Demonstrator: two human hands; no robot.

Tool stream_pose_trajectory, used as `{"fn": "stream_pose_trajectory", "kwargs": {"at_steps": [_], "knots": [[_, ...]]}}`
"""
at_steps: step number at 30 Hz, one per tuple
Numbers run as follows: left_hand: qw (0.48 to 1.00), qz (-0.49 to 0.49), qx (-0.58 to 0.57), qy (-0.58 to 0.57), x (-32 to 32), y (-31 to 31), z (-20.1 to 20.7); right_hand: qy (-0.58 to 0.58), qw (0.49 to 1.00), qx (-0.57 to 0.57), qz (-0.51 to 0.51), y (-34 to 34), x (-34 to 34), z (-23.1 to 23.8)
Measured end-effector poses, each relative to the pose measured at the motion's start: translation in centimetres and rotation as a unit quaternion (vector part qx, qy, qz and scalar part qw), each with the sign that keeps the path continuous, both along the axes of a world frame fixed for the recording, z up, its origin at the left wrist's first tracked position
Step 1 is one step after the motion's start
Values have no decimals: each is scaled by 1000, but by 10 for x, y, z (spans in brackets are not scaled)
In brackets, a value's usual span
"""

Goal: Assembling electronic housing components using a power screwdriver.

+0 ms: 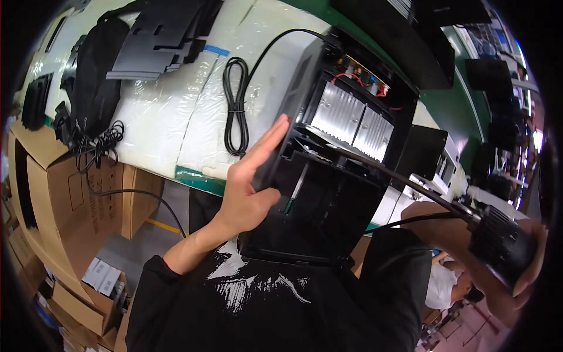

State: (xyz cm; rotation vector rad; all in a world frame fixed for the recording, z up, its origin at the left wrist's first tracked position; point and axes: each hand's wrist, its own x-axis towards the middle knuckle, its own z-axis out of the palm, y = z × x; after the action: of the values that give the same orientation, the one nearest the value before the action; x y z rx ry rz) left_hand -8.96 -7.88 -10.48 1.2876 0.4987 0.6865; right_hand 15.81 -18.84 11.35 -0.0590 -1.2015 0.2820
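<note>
A large black open-topped casing (322, 205) stands in front of me, its far end at the table and its near end against my body. Inside it sit silver finned metal blocks (352, 123) and, beyond them, a circuit board with red wires (363, 75). My left hand (243, 190) lies along the casing's left wall, fingers stretched flat and thumb bent inward. At the far right my right hand (531, 264) is wrapped round a black power screwdriver (501, 243). Its long thin shaft reaches left into the casing, beside the silver blocks; the tip is hard to make out.
On the white-covered table (158, 111) lie a coiled black cable (236, 105), dark flat panels (161, 38) and bundled black cords (102, 141). Cardboard boxes (82, 205) stand at the left. Black casings (404, 41) sit at the back right. Another person (443, 284) is at lower right.
</note>
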Motion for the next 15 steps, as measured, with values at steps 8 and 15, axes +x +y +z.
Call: {"fn": "stream_pose_trajectory", "kwargs": {"at_steps": [8, 15], "knots": [[1000, -2, 2, -14, -3, 1, -5, 89, 941, -194, 262, 30, -39, -27], [1000, -7, 17, 3, -3, 4, -4, 41, 889, -455, 5, 37, -62, -32]]}}
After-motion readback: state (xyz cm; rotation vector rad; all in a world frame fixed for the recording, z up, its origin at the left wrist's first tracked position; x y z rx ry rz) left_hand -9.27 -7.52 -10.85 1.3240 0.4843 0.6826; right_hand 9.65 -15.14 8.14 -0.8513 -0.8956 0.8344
